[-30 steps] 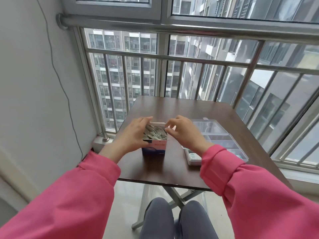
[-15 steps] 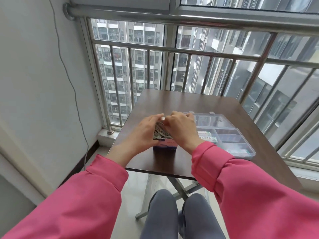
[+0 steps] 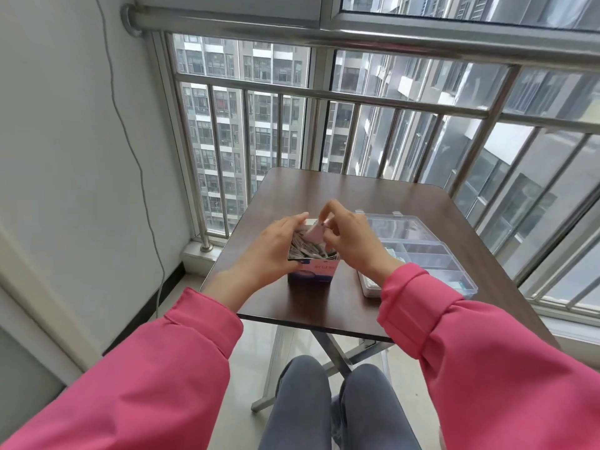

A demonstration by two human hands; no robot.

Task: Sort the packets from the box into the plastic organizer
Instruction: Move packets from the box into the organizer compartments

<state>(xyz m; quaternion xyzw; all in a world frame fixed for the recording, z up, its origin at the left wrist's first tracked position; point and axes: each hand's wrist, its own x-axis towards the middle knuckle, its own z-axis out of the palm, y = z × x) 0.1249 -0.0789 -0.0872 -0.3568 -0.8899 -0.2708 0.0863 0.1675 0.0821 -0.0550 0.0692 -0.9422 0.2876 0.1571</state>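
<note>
So your left hand (image 3: 271, 251) is wrapped around the left side of the little box (image 3: 311, 272), fingers curled over its top edge and holding it steady on the brown table (image 3: 357, 196). The box sits near the front edge, open at the top and stuffed with packets (image 3: 305, 250) standing on end. Your right hand (image 3: 352, 241) is right over the opening, thumb and fingertips pinching one pale packet (image 3: 314, 233) that's partly lifted above the others and tilted. The clear plastic organizer (image 3: 454, 271) is just to the right of the box, lid flipped open toward the window, and your right wrist covers its near left corner. A few of its compartments have something in them already, but it's too small to tell what. Both pink sleeves (image 3: 454, 352) reach in from the bottom, and your knees show under the table.
</note>
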